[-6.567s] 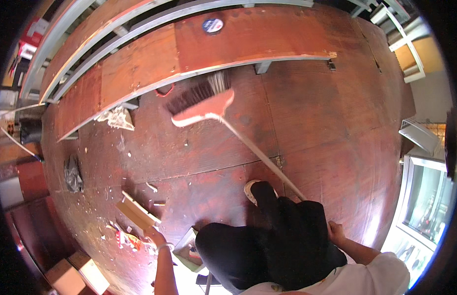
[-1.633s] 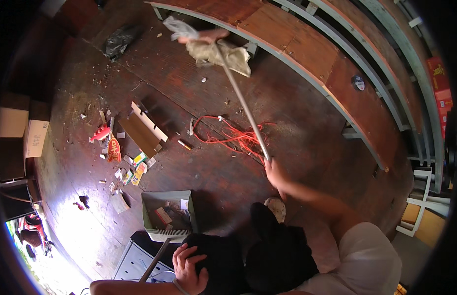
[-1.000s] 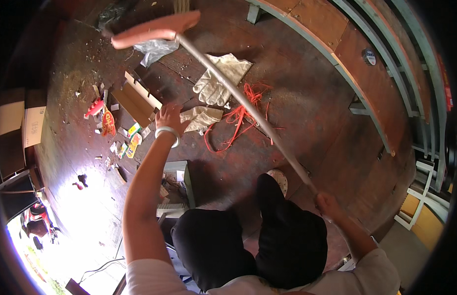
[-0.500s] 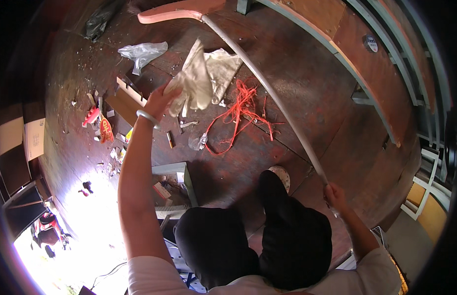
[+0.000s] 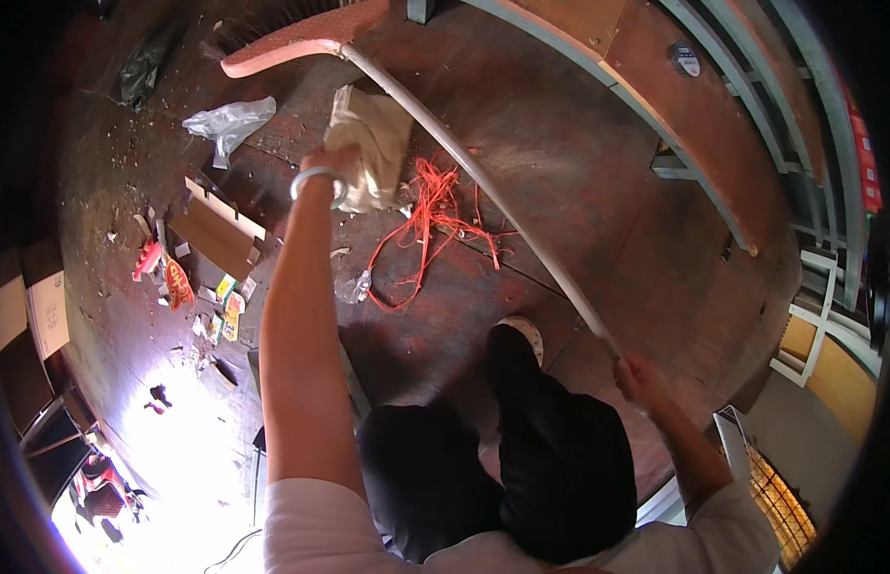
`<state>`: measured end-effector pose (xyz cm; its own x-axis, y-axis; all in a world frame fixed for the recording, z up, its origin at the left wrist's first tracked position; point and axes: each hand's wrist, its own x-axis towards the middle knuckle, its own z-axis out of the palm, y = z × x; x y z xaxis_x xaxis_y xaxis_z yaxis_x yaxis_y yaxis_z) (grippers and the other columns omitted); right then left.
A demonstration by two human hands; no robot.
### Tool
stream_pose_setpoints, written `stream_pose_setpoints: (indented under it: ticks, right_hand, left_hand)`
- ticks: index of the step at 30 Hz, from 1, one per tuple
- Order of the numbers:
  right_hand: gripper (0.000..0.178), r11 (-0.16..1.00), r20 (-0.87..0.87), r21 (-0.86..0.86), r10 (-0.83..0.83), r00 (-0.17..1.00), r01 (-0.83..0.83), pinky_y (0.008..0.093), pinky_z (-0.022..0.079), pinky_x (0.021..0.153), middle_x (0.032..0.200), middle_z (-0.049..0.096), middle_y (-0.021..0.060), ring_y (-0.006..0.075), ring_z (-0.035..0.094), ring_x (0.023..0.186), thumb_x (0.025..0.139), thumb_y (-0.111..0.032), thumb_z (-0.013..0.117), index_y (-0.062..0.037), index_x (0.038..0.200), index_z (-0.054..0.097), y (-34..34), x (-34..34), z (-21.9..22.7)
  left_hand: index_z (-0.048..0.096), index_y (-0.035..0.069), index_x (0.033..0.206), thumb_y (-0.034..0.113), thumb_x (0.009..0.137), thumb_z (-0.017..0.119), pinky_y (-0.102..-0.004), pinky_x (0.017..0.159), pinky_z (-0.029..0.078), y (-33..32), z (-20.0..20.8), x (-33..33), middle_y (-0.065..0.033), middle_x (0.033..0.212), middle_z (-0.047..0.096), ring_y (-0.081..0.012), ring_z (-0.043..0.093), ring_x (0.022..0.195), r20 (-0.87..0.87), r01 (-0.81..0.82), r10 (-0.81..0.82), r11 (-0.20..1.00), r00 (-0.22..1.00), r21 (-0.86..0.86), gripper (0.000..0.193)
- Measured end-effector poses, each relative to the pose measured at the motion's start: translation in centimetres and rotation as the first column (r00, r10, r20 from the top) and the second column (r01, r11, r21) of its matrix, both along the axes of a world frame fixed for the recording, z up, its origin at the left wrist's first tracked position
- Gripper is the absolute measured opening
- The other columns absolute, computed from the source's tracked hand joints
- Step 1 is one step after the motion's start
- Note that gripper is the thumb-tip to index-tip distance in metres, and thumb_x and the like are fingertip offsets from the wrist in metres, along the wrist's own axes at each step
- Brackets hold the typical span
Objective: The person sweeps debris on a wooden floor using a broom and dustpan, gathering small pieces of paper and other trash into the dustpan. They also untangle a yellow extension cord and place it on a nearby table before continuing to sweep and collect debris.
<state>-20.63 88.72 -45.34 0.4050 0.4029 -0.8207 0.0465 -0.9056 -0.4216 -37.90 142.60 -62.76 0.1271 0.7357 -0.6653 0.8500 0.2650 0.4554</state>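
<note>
My right hand [image 5: 638, 383] is wrapped round the end of a broom's long grey handle. The broom [image 5: 493, 191] slants up to the far left, where its pinkish-orange head with dark bristles rests at the top edge of the view. My left hand [image 5: 327, 163], below a pale bangle, is closed on the near left edge of a cream cloth [image 5: 376, 139]. The cloth lies over the floor under the broom handle; its exact folds and my fingertips are partly blurred. Beside it is a tangle of red string [image 5: 433, 206].
On the left lie a clear plastic bag [image 5: 230, 124], a dark bag [image 5: 144, 72], a flattened cardboard box [image 5: 215, 234] and scattered wrappers [image 5: 180, 284]. Curved wooden boards on metal frames [image 5: 646, 105] line the right. A white frame [image 5: 813, 325] leans farther right.
My left hand has swung the lifted cloth to the right and down, so it now lies over the other piece. The view has shifted slightly; my right hand keeps its grip on the broom.
</note>
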Motion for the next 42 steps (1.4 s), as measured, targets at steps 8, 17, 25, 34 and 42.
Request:
stream_pose_setpoints:
  ticks: [8,17,25,34,42]
  right_hand:
    - [0.028,0.996,-0.075,-0.053,0.067,0.995,-0.071,0.0259,0.038,0.048,0.054,0.049,0.0025,0.0107,0.046,0.051,0.088,-0.024,0.048,-0.0014,0.072,0.054,4.1,-1.0,15.8]
    - [0.021,0.996,-0.103,0.063,-0.060,0.993,0.067,0.0226,0.033,0.037,0.056,0.048,0.0022,0.0079,0.042,0.039,0.088,-0.019,0.050,-0.0021,0.100,0.050,6.6,-1.2,41.2]
    - [0.025,0.964,-0.116,-0.194,-0.208,0.971,0.183,0.0255,0.030,0.031,0.047,0.039,0.0000,0.0100,0.035,0.033,0.090,-0.033,0.043,-0.0085,0.091,0.045,8.9,-0.4,50.5]
    - [0.010,0.939,-0.661,-0.275,-0.340,0.669,0.206,0.0286,0.034,0.037,0.056,0.040,0.0023,0.0132,0.040,0.043,0.081,-0.019,0.043,-0.0093,0.083,0.039,19.4,-15.1,47.6]
    - [0.017,0.992,-0.706,-0.129,-0.096,0.701,0.007,0.0272,0.029,0.034,0.049,0.035,-0.0015,0.0093,0.034,0.037,0.087,-0.024,0.040,-0.0070,0.088,0.043,26.5,-21.1,47.8]
  left_hand:
    - [0.061,0.008,0.104,0.050,0.063,0.067,-0.0328,0.081,0.044,2.4,8.7,-16.1,-0.0114,0.105,0.061,-0.0253,0.058,0.096,-0.132,0.001,0.000,1.000,0.991,0.011,0.059]
    - [0.057,-0.001,0.105,0.047,0.068,0.062,-0.0371,0.077,0.045,-1.4,30.0,-26.9,-0.0152,0.102,0.060,-0.0257,0.058,0.091,-0.213,-0.229,0.211,0.971,0.954,-0.063,0.061]
    - [0.057,-0.004,0.102,0.032,0.067,0.070,-0.0335,0.071,0.048,-8.3,49.4,-34.0,-0.0143,0.094,0.062,-0.0237,0.060,0.083,-0.107,-0.508,0.518,0.855,0.849,0.104,0.052]
    - [0.058,-0.003,0.101,0.031,0.071,0.069,-0.0295,0.068,0.046,-18.5,60.9,-37.2,-0.0099,0.090,0.063,-0.0166,0.058,0.076,0.124,-0.762,0.752,0.643,0.647,0.079,0.047]
    - [0.058,-0.004,0.099,0.028,0.073,0.068,-0.0277,0.066,0.047,-21.0,64.3,-42.0,-0.0090,0.088,0.062,-0.0156,0.057,0.075,0.309,-0.846,0.790,0.515,0.530,0.136,0.044]
